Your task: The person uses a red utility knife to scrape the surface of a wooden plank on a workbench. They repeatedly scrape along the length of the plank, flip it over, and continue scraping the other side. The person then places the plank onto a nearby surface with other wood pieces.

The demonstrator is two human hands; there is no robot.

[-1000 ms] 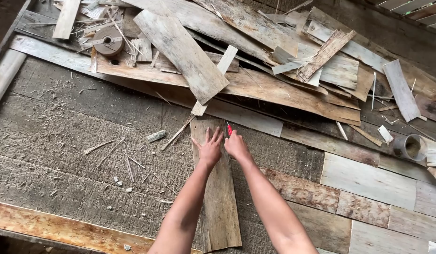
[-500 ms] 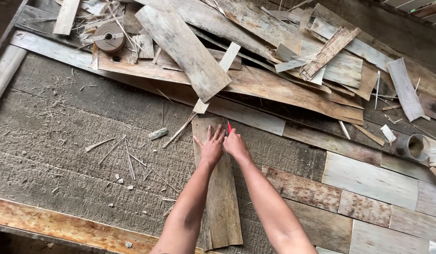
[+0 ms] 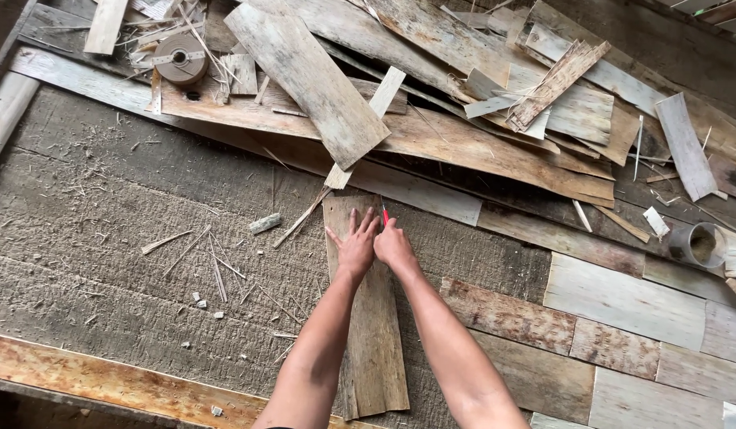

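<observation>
A long, weathered strip of wood veneer [image 3: 373, 318] lies flat on the rough grey work surface [image 3: 106, 238], its length running away from the person, so both arms reach straight along it. The left hand [image 3: 354, 248] lies palm down on the strip's far end with fingers spread wide and flat; its grip closes on nothing and only presses the sheet down, seemingly to keep it from sliding. Just beside it, touching at the thumb side, the right hand [image 3: 394, 245] is curled tight around a slim red tool [image 3: 385, 214], likely a pencil or small blade, whose tip pokes out beyond the knuckles toward the strip's far edge. What the tip does on the wood cannot be told.

Beyond the hands, a jumble of veneer offcuts [image 3: 431, 103] is heaped, one pale narrow strip [image 3: 368, 119] slanting down almost to the held piece. Far off to the left of the left hand sits a roll of brown tape [image 3: 180, 57]. To the right of the right hand, fitted veneer patches [image 3: 622, 318] lie edge to edge, with a cardboard tube [image 3: 699, 243] farther out. Splinters [image 3: 213, 262] are scattered to the left of the left hand.
</observation>
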